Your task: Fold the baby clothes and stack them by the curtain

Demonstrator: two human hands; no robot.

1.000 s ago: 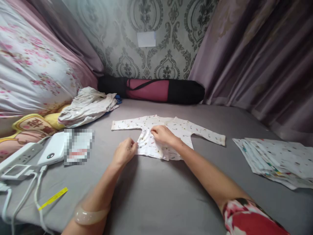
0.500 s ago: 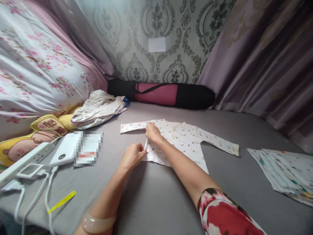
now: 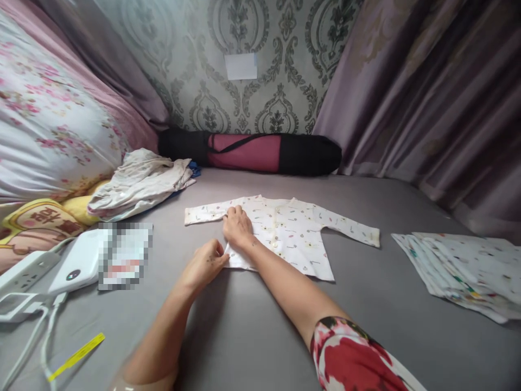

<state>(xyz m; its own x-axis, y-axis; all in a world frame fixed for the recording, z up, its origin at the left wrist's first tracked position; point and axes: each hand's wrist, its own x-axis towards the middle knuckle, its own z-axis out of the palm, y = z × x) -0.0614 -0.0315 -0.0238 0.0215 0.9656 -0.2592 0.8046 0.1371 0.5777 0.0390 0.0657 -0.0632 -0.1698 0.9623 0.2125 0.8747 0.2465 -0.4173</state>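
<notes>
Crosswise outspread shirt, collar away, left fingers pinching hem, right fingers, hold unclear

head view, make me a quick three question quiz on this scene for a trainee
1. Which hand is at the near hem of the white shirt: A left, B right, C neither?
2. True or false: both sleeves point outward.
3. Fill in: in this view, the folded cloths lie to the ____ of the shirt.

Key: 1 A, the left hand; the right hand is by an underarm. 2 true. 3 right.
</notes>
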